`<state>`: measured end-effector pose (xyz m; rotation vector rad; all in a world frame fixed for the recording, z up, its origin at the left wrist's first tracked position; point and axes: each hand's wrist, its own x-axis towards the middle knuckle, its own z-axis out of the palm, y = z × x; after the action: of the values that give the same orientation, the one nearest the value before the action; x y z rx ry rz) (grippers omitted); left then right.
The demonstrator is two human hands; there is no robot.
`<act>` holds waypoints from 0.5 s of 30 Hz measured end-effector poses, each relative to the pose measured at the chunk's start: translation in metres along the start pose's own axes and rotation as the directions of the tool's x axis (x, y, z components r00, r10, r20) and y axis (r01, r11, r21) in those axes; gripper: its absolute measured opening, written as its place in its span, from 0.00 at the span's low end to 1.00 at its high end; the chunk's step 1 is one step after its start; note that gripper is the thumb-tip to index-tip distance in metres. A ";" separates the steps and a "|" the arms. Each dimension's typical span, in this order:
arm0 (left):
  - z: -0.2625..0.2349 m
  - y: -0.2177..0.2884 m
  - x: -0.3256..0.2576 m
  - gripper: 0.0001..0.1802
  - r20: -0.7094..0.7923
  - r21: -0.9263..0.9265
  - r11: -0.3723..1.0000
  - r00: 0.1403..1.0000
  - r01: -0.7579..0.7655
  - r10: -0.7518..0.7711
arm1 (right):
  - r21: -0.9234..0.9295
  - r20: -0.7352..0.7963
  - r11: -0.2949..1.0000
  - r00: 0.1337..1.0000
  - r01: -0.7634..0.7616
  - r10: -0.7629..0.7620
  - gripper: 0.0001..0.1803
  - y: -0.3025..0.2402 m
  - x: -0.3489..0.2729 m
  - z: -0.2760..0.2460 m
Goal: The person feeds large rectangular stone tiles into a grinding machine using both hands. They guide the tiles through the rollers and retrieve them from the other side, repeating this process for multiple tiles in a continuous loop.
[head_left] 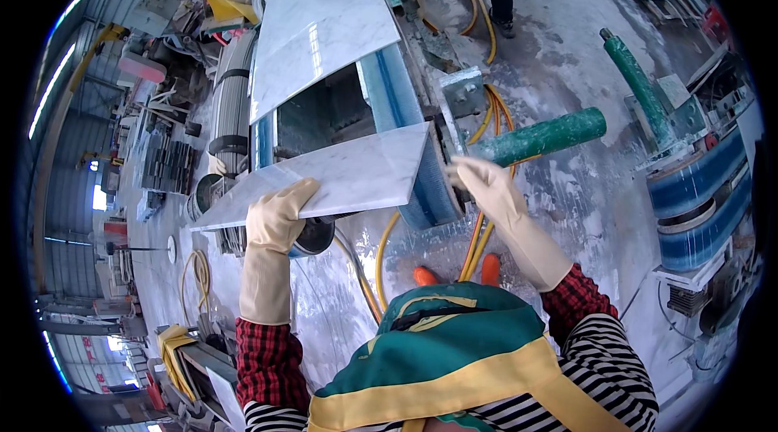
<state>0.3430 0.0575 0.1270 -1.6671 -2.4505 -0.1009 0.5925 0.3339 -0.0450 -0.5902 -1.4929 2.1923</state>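
One pale slab (365,168) spans center frame, long axis rising rightward; left hand (278,217), nearer, clasps its lower edge. Right hand (493,189), beyond the right end: grip indeterminable.

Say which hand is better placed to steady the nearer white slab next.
Probably the left hand: it grips the near edge of the nearer white slab. The right hand is off the slab's right end, near the green cylinder.
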 end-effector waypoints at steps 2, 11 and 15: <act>-0.001 0.002 -0.002 0.26 0.004 -0.006 1.000 1.000 0.014 -0.014 | -0.068 -0.001 0.979 0.981 0.193 -0.193 0.24 -0.048 0.014 0.019; -0.008 0.008 0.006 0.23 0.013 -0.028 0.999 1.000 0.019 -0.019 | 0.150 0.714 0.900 0.585 0.410 -0.385 0.23 -0.123 0.046 0.122; -0.004 0.008 0.005 0.21 -0.053 -0.016 0.999 0.998 -0.042 0.041 | 0.190 0.723 0.972 0.650 0.137 -0.233 0.29 -0.078 0.082 0.116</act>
<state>0.3494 0.0640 0.1319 -1.6997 -2.3822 -0.1581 0.4680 0.3187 0.0576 0.5876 -1.6500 2.4472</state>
